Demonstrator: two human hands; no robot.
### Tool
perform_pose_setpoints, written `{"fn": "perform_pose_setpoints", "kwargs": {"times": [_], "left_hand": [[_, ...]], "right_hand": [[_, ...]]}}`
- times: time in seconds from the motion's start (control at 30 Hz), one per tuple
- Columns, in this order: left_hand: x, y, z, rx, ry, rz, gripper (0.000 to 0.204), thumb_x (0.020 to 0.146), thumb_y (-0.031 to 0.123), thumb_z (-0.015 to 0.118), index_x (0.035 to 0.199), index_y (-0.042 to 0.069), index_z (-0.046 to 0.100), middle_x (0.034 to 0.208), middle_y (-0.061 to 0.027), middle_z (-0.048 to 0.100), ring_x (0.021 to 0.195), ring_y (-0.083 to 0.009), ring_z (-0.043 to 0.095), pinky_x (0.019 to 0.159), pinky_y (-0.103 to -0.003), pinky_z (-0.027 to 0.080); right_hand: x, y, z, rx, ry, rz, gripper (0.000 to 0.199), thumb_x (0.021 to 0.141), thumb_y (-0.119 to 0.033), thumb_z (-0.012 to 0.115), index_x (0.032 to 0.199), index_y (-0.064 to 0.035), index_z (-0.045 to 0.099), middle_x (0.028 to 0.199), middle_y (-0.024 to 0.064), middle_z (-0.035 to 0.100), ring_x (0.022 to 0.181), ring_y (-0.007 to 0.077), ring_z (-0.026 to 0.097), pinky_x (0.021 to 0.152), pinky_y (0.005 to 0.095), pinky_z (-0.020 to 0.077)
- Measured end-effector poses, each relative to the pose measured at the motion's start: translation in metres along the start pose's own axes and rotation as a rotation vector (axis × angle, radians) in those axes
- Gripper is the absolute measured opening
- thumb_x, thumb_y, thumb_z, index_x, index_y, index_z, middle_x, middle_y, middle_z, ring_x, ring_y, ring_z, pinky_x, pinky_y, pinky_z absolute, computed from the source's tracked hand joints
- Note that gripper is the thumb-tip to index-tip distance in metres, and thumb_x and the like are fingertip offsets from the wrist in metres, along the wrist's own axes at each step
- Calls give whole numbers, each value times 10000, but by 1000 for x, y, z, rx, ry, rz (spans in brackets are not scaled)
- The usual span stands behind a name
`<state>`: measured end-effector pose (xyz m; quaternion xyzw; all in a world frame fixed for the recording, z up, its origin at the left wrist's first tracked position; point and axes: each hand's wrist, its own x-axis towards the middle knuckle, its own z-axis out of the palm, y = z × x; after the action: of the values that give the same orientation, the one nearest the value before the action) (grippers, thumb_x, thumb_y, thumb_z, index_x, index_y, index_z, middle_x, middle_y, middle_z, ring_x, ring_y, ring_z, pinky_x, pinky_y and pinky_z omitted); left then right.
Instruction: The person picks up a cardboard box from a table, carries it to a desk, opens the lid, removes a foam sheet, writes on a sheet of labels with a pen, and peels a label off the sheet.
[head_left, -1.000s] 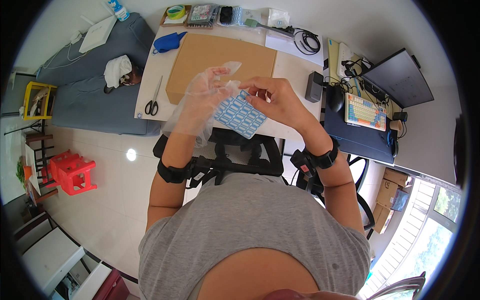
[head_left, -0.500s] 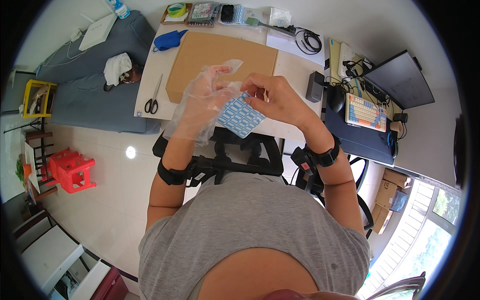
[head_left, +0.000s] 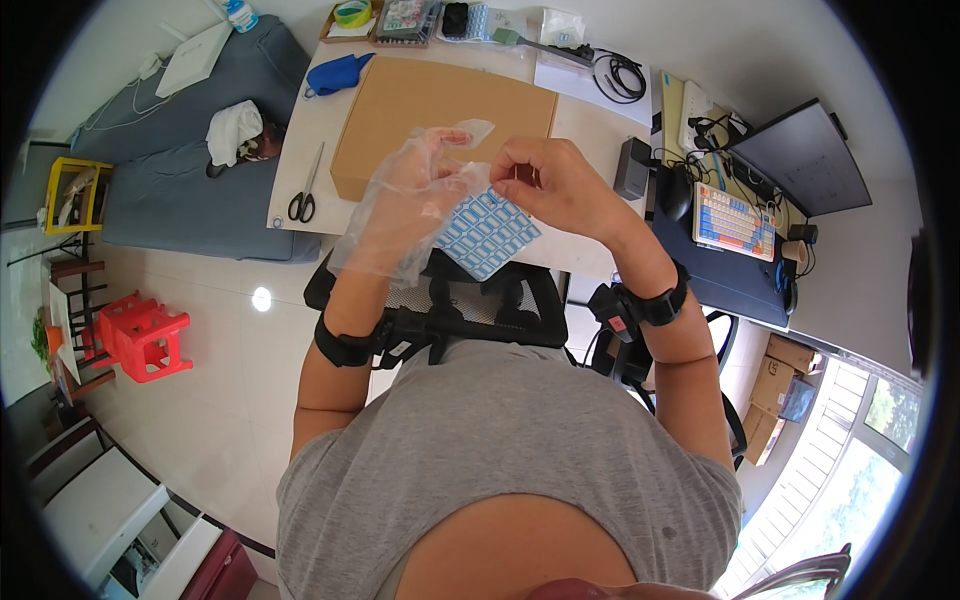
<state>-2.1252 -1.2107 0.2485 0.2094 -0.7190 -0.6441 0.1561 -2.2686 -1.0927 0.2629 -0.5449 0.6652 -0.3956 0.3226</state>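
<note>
Past the patterned sheet (head_left: 489, 236), a cardboard box (head_left: 455, 98) lies beside scissors (head_left: 308, 188).

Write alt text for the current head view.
A person's right hand has its grip at the top corner of a blue-and-white patterned sheet, beside a left hand inside a clear plastic bag. Beyond, a brown cardboard box lies on a white table, with black-handled scissors to its left and a keyboard at right.

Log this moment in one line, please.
left hand: inside translucent plastic bag | right hand: pinching blue-and-white patterned sheet by upper corner | beyond hands: flat brown cardboard box
</note>
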Motion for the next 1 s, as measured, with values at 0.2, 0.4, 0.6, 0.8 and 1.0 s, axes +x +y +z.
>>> {"fn": "perform_pose_setpoints", "kwargs": {"times": [0.2,0.4,0.6,0.8,1.0], "left_hand": [[1,-3,1,24,16,10,373,729,52,577,1076,-34,471,1053,-85,512,800,-100,531,728,-220,419],[1,-3,1,67,17,-20,354,727,51,578,1059,-26,482,1006,-79,531,773,-101,539,706,-215,422],[1,-2,1,82,37,-23,362,722,48,577,1063,-27,479,994,-83,534,773,-104,542,699,-218,427],[1,0,-1,76,20,4,370,722,42,572,1068,-37,470,995,-85,534,784,-105,541,701,-219,428],[2,2,0,98,33,-19,365,722,36,567,1068,-32,471,1004,-81,526,790,-99,534,707,-217,424]], "right_hand": [[2,0,2,-66,25,-57,28,707,-17,550,727,-6,534,684,116,549,624,238,541,575,309,428],[0,2,7,-270,57,-155,78,731,-4,547,775,-9,482,702,126,513,633,270,520,570,321,413],[-2,2,8,-329,82,-194,52,709,-4,529,733,-30,491,728,116,533,670,303,530,586,355,419],[-3,-3,4,-98,133,-55,58,718,-15,552,775,-22,548,731,97,555,639,256,545,575,314,432],[-3,1,3,-121,128,-145,72,703,-17,577,769,-19,605,712,88,561,629,229,549,567,301,432]]}}
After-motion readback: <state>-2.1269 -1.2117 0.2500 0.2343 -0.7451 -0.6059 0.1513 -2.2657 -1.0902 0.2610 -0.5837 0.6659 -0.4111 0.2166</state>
